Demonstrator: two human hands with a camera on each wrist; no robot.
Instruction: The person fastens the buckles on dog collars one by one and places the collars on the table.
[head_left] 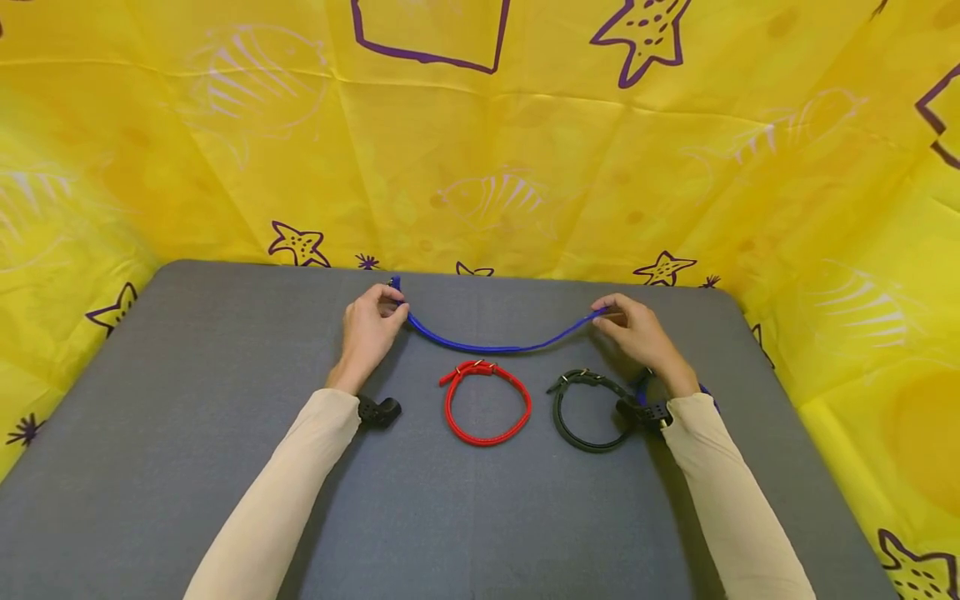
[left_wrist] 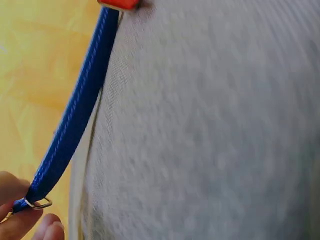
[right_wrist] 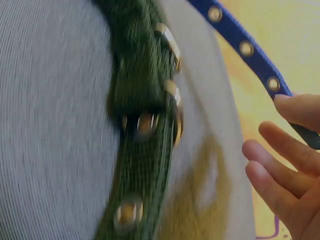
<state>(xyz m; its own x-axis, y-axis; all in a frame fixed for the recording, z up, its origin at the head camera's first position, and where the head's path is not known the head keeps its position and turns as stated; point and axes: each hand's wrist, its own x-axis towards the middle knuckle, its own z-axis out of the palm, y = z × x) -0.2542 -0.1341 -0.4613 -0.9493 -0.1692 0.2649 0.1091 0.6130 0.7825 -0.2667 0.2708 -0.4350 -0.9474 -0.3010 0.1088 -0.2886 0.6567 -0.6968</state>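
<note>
A blue collar hangs in a shallow curve above the table, unbuckled, between my two hands. My left hand pinches its buckle end, where a metal ring shows in the left wrist view. At the other end, my right hand pinches the strap between thumb and finger; metal-rimmed holes run along it. Nearer me lie a red collar and a dark green collar, both closed into loops. Another blue item is mostly hidden behind my right wrist.
The grey table carries all the collars. Yellow cloth with sea-creature drawings rises behind it and at both sides. A black wrist device is strapped to my left wrist, and another to my right, over the green collar's edge.
</note>
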